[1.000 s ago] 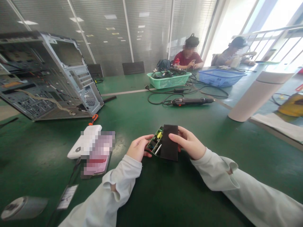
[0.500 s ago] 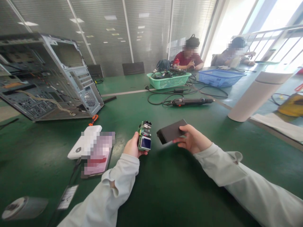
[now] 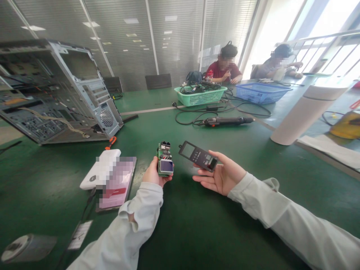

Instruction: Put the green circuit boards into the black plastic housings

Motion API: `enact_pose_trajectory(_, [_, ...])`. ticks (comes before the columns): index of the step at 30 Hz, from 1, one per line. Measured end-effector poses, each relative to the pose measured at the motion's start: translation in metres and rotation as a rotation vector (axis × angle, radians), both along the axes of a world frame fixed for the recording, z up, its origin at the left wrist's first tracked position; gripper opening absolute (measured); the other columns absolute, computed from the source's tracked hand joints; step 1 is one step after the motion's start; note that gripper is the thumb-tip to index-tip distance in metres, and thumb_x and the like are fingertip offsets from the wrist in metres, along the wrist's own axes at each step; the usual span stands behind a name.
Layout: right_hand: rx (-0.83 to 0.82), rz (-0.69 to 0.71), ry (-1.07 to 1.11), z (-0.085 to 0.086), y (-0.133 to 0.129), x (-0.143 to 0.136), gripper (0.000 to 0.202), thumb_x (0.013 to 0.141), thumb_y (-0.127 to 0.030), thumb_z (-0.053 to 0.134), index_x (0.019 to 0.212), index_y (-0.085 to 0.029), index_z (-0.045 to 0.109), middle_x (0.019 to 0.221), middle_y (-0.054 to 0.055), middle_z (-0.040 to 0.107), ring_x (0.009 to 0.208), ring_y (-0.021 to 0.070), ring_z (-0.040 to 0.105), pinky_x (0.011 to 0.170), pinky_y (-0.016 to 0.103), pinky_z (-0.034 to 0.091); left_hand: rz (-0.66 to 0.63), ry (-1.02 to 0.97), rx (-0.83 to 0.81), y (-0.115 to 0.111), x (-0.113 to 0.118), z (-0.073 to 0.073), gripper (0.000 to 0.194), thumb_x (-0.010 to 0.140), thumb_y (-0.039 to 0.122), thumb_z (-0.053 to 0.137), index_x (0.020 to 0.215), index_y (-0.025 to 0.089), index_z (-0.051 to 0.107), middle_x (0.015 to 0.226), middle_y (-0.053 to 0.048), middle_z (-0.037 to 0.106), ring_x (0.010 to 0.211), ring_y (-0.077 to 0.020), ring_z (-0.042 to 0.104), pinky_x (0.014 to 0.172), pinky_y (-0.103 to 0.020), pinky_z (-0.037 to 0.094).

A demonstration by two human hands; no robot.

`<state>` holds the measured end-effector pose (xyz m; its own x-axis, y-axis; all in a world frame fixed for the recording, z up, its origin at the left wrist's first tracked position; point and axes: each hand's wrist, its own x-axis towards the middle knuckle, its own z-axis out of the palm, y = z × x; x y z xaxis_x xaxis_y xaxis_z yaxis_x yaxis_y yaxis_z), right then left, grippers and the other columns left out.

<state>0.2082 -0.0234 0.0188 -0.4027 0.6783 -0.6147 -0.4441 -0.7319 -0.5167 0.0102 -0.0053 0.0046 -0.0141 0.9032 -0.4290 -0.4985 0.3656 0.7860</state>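
My left hand [image 3: 153, 173] is wrapped round a green circuit board [image 3: 165, 159] with a small screen at its near end and black parts at its far end. To the right of it, my right hand [image 3: 221, 171] grips a flat black casing [image 3: 198, 155] between thumb and fingers. The casing's face is up, showing a rectangular window, small button holes and a little loop at its left end. Board and casing are held apart above the green table [image 3: 180, 210]. Some fingers of my right hand are stretched out below the casing.
An open computer case [image 3: 109, 116] stands at left. Nearer are a white power bank [image 3: 105, 165] and a pink-screened phone [image 3: 120, 191]. Beyond lie an electric screwdriver [image 3: 227, 121], a green basket [image 3: 201, 98] and a blue basket [image 3: 260, 93]. A bottle [image 3: 303, 112] is at right; two people sit behind.
The casing in my right hand has turned over, so its face with the window and button holes now shows. My left hand has shifted slightly left and the board has turned a little.
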Motion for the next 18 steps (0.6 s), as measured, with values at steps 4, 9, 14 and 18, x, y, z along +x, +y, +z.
enact_pose_trajectory(4, [0.007,0.114,0.057,0.003,0.000,-0.001,0.061,0.094,-0.056,0.022,0.107,-0.006,0.055,0.070,0.008,0.063,0.072,0.0207,0.065,0.055,0.025,0.054,0.009,0.003,-0.006,0.000,0.001,0.002,0.039,0.092,0.032,0.028,0.088,0.008,0.058,0.049,-0.002,0.061,0.031,-0.0110,0.052,0.030,-0.019,0.038])
enact_pose_trajectory(9, [0.118,0.111,-0.048,0.000,-0.001,-0.007,0.035,0.093,-0.041,0.034,0.106,-0.011,0.048,0.090,0.007,0.062,0.072,0.0173,0.065,0.056,0.022,0.052,0.038,-0.006,-0.006,-0.001,0.001,0.005,0.040,0.093,0.029,0.024,0.087,0.008,0.058,0.048,-0.003,0.060,0.030,-0.0111,0.051,0.030,-0.019,0.038])
enact_pose_trajectory(14, [0.727,0.017,-0.523,-0.022,0.000,-0.004,0.047,0.067,-0.028,0.064,0.099,-0.020,0.031,0.094,0.004,0.056,0.083,0.0193,0.061,0.067,0.027,0.051,0.047,-0.020,0.002,-0.001,-0.001,0.003,0.041,0.093,0.030,0.025,0.090,0.007,0.058,0.049,-0.003,0.060,0.031,-0.0110,0.051,0.030,-0.019,0.038])
enact_pose_trajectory(18, [1.480,-0.132,-1.161,-0.032,-0.003,0.000,0.036,0.067,-0.021,0.054,0.097,-0.020,0.034,0.096,0.007,0.051,0.084,0.0204,0.054,0.073,0.035,0.048,0.049,-0.022,0.003,0.000,-0.001,0.002,0.041,0.093,0.031,0.025,0.095,0.006,0.058,0.049,-0.003,0.060,0.031,-0.0110,0.051,0.030,-0.019,0.039])
